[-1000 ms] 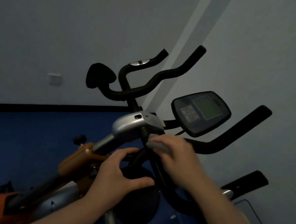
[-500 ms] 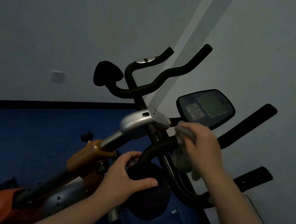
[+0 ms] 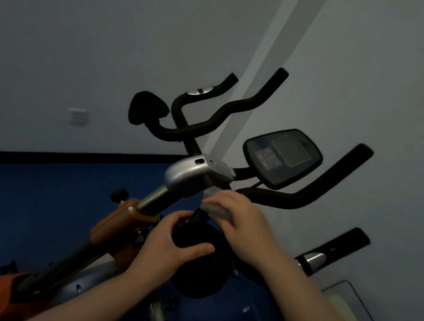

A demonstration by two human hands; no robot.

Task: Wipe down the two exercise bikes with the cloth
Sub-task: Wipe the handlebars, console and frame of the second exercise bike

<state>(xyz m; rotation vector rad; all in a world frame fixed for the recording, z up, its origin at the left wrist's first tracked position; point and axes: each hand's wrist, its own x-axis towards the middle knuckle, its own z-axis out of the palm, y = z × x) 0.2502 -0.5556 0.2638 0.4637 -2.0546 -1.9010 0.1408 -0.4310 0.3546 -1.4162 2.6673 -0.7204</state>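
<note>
Since half a second ago the right hand (image 3: 243,225) has slid back along the bar, away from the console (image 3: 283,157) and down to the black stem just under the silver clamp (image 3: 192,174), carrying the cloth (image 3: 215,210) with it. Its fingers are curled over the grey cloth, pressing it around the stem where the handlebar (image 3: 310,191) joins, so the wipe seems to be working back and forth over this junction. The left hand (image 3: 171,239) has kept its place: thumb and fingers wrap the edge of the round black pad (image 3: 199,274) below the stem, most likely to brace the near bike (image 3: 125,219) so the rubbing does not swing the bars. This orange-framed bike sits close under the camera; the second bike (image 3: 212,116) stands behind it towards the wall, and only its bars and a black pad show. A wall socket (image 3: 77,116) sits left of it, above the blue floor (image 3: 19,208). Judging by this, the job is still on the first bike's upper parts, with the frame lower down and the far bike probably yet to come. The room is dim, so any dirt on the black parts cannot be made out.
</note>
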